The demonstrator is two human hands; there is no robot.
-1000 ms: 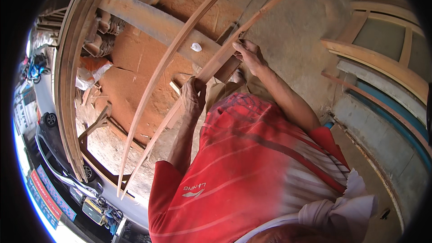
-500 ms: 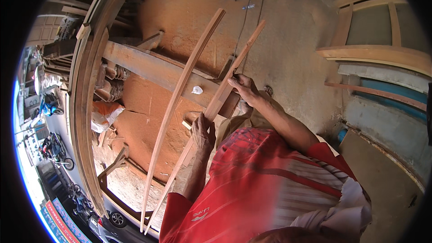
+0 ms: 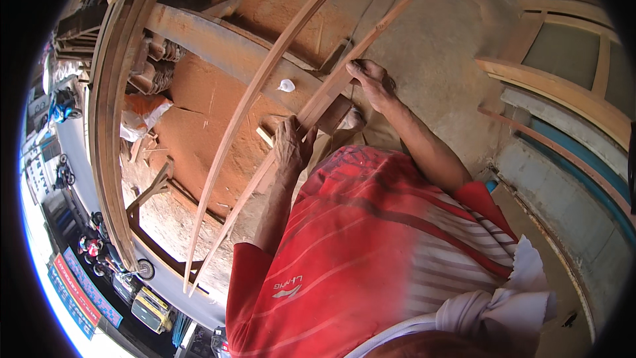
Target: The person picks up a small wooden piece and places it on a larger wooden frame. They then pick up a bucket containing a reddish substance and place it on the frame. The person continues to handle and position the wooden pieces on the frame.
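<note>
A long, thin wooden strip [image 3: 324, 101] slants across the bench beam from far right to near left. My left hand [image 3: 291, 148] is closed around it near the middle, fingers over the top. Farther up the same strip, my right hand [image 3: 375, 84] grips its edge between thumb and fingers. To the left, a second long wooden strip [image 3: 240, 121] rests across the beam, roughly alongside and touched by neither hand. Under the held strip, beside my right hand, is a dark brown block [image 3: 336, 114]. A small pale wood piece [image 3: 265, 135] sits just left of my left hand.
The sawdust-covered beam [image 3: 199, 40] runs under both strips, with a white crumpled lump [image 3: 286, 85] on it. Long boards [image 3: 109, 113] stand at left, near an orange-white sack [image 3: 142, 116]. Wooden frames [image 3: 563, 83] are stacked at right. A cable crosses the floor beyond; a street lies at far left.
The whole view has shifted, so strips, beam and hands appear higher in the picture. Both hands keep their hold on the strip, and the right hand's fingers have shifted slightly at its edge.
</note>
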